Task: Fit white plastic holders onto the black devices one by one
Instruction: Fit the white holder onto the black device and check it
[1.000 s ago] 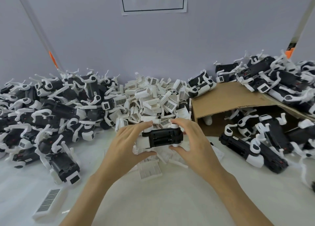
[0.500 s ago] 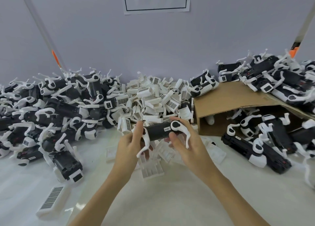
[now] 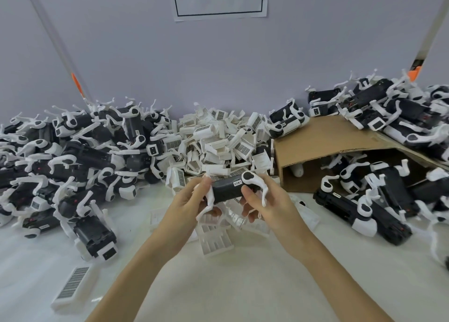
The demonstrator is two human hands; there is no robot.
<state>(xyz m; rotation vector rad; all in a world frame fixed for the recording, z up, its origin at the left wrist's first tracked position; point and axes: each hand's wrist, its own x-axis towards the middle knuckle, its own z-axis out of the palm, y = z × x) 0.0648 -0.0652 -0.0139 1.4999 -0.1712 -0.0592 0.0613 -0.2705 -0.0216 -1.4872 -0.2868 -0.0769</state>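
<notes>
I hold one black device (image 3: 228, 189) with white arms above the white table, lying roughly sideways with a small label facing up. My left hand (image 3: 192, 200) grips its left end, thumb on top. Its right end sits in my right hand (image 3: 264, 202), whose fingers curl under it and whose thumb lies on the body. A heap of white plastic holders (image 3: 218, 146) with barcode labels lies just behind the device. Several loose holders (image 3: 213, 239) lie on the table under my hands.
A big pile of black devices (image 3: 73, 156) fills the left side. More devices (image 3: 379, 195) spill from a tipped cardboard box (image 3: 323, 141) on the right and are stacked behind it. One labelled holder (image 3: 73, 285) lies near the front left. A wall stands close behind.
The device has been rolled over in my hands, from its open black underside facing me to its smooth labelled side up. It stays at about the same spot above the table.
</notes>
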